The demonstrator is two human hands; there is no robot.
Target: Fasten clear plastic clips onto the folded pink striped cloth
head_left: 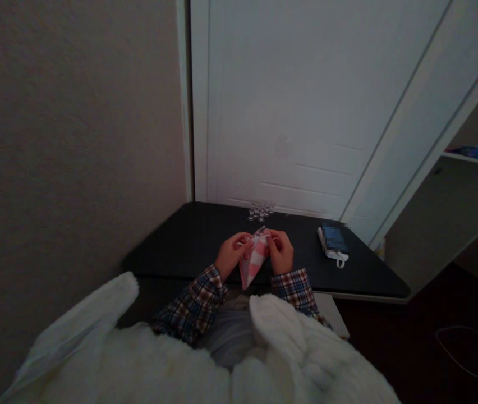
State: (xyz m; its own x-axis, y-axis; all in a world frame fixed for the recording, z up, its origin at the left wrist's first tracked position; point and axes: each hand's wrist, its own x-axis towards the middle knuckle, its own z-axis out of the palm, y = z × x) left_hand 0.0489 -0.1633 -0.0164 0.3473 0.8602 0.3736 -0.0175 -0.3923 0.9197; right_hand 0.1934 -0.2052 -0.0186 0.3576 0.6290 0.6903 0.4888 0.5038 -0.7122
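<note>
Between my two hands hangs a pink-and-white checked cloth piece (256, 258), pouch-like and tapering to a point at the bottom. My left hand (231, 255) pinches its upper left edge, fingers closed. At the upper right edge, the thumb and fingers of my right hand (281, 252) are closed on the same cloth. Its top looks gathered or folded, with something shiny there that is too small to make out. Just beyond the cloth, several small clear pieces (261, 211) sit clustered on the black tabletop (180, 241).
A phone-like device with a blurred screen (335, 238) lies on a white item with a loop (340, 261) at the table's right. A white panel (285, 101) stands behind the table, with a wall (74, 140) at left. A pale cable (460, 359) lies on the dark floor.
</note>
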